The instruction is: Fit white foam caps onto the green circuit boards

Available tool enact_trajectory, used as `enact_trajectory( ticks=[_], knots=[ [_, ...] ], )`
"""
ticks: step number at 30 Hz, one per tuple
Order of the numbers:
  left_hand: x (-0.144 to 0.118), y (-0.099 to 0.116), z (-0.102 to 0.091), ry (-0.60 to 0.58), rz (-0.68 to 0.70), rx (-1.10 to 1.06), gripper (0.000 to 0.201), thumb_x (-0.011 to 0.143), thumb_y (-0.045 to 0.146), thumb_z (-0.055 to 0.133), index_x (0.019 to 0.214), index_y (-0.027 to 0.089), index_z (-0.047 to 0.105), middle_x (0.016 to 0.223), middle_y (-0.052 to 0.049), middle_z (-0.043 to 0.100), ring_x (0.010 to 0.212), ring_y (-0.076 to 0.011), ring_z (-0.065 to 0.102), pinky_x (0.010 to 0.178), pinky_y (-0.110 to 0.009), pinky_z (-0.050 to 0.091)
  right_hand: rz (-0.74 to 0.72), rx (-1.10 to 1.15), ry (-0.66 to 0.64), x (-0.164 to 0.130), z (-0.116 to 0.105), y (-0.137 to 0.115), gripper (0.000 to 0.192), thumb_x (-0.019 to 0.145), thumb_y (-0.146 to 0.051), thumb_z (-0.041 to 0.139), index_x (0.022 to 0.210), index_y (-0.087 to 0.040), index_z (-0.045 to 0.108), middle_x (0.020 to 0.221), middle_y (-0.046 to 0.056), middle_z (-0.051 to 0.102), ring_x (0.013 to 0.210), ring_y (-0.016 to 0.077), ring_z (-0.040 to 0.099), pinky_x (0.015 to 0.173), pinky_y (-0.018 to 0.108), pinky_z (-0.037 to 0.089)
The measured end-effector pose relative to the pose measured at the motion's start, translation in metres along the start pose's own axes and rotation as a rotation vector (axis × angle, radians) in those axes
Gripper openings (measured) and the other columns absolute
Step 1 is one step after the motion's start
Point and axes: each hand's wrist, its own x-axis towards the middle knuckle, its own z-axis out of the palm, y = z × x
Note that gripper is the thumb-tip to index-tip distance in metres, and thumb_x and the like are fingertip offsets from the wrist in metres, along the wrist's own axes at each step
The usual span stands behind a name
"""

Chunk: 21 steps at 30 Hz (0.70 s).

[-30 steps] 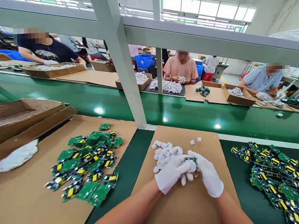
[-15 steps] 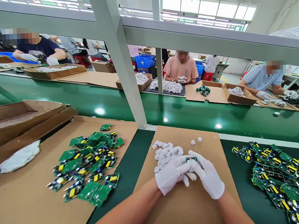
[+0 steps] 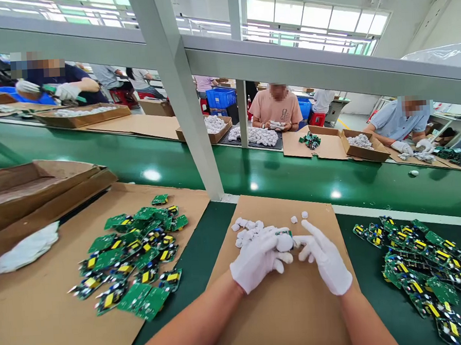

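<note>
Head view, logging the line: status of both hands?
Left hand grips white casing. Right hand open beside it. Loose white casings crowd the cardboard sheet.

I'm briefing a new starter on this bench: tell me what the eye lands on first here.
First, the two white-gloved hands at centre: the left hand grips a small white housing with a bit of green board showing, the right hand open beside it. Behind them lies a pile of white housings on the cardboard sheet. Green circuit boards are heaped left and right.
</note>
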Motion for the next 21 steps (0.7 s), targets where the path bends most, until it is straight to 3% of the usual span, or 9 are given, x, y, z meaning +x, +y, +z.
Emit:
enact_trajectory(
  ticks=[2, 4, 6, 8, 10, 13, 17, 21],
  knots=[
    [-0.003, 0.011, 0.002, 0.021, 0.024, 0.021, 0.028, 0.079, 0.043, 0.056, 0.093, 0.019, 0.054, 0.086, -0.005, 0.057, 0.062, -0.0090, 0.054, 0.047, -0.018, 0.040, 0.041, -0.149, 0.135, 0.006, -0.012, 0.005, 0.050, 0.085, -0.049, 0.044, 0.124, -0.020, 0.052, 0.091, 0.006, 0.070, 0.072, 0.0182, 0.063, 0.064, 0.031, 0.049],
    [-0.001, 0.024, 0.001, 0.028, 0.008, 0.136, 0.032, 0.078, 0.045, 0.056, 0.094, 0.018, 0.054, 0.080, -0.005, 0.057, 0.056, -0.0085, 0.051, 0.047, -0.020, 0.040, 0.026, -0.435, 0.194, 0.011, -0.023, 0.011, 0.040, 0.080, -0.043, 0.052, 0.111, -0.021, 0.063, 0.099, 0.007, 0.068, 0.088, 0.0221, 0.062, 0.078, 0.035, 0.048],
    [0.009, 0.038, -0.005, 0.083, 0.045, 0.308, 0.037, 0.076, 0.046, 0.058, 0.098, 0.016, 0.055, 0.076, -0.005, 0.058, 0.057, -0.0100, 0.052, 0.049, -0.022, 0.041, 0.001, -0.720, 0.110, 0.013, -0.031, 0.016, 0.038, 0.073, -0.035, 0.059, 0.109, -0.023, 0.065, 0.111, 0.007, 0.065, 0.102, 0.0250, 0.057, 0.088, 0.037, 0.043],
    [0.029, 0.053, -0.018, 0.214, 0.171, 0.544, 0.040, 0.074, 0.046, 0.060, 0.097, 0.014, 0.057, 0.084, -0.008, 0.061, 0.069, -0.0130, 0.056, 0.056, -0.023, 0.044, 0.013, -0.889, -0.019, 0.013, -0.033, 0.020, 0.051, 0.069, -0.026, 0.063, 0.119, -0.026, 0.059, 0.121, 0.007, 0.059, 0.108, 0.0262, 0.052, 0.090, 0.037, 0.040],
    [0.056, 0.064, -0.036, 0.380, 0.260, 0.865, 0.040, 0.072, 0.046, 0.059, 0.095, 0.013, 0.059, 0.090, -0.008, 0.063, 0.078, -0.0149, 0.058, 0.065, -0.024, 0.045, 0.028, -0.953, -0.101, 0.014, -0.029, 0.022, 0.064, 0.068, -0.021, 0.062, 0.130, -0.031, 0.048, 0.128, 0.005, 0.053, 0.110, 0.0265, 0.050, 0.087, 0.036, 0.041],
    [0.097, 0.076, -0.062, 0.501, 0.247, 1.016, 0.038, 0.068, 0.041, 0.062, 0.093, 0.011, 0.061, 0.090, -0.008, 0.065, 0.081, -0.0167, 0.059, 0.074, -0.027, 0.044, -0.056, -0.978, -0.173, 0.016, -0.019, 0.022, 0.065, 0.072, -0.015, 0.056, 0.133, -0.035, 0.043, 0.135, 0.002, 0.048, 0.112, 0.0256, 0.047, 0.088, 0.036, 0.039],
    [0.133, 0.083, -0.084, 0.648, 0.169, 1.199, 0.047, 0.067, 0.035, 0.064, 0.109, 0.014, 0.057, 0.092, -0.007, 0.067, 0.091, -0.0216, 0.060, 0.085, -0.035, 0.041, -0.078, -0.943, -0.171, 0.019, -0.018, 0.022, 0.037, 0.078, -0.014, 0.049, 0.108, -0.030, 0.063, 0.117, 0.001, 0.061, 0.102, 0.0220, 0.052, 0.083, 0.031, 0.039],
    [0.143, 0.085, -0.099, 0.770, 0.084, 1.404, 0.045, 0.075, 0.034, 0.055, 0.118, 0.019, 0.053, 0.108, -0.011, 0.064, 0.110, -0.0289, 0.052, 0.094, -0.048, 0.032, 0.051, -0.885, -0.061, 0.016, -0.030, 0.020, 0.016, 0.079, -0.023, 0.050, 0.087, -0.026, 0.063, 0.090, 0.001, 0.065, 0.085, 0.0187, 0.056, 0.072, 0.028, 0.039]
  ],
)
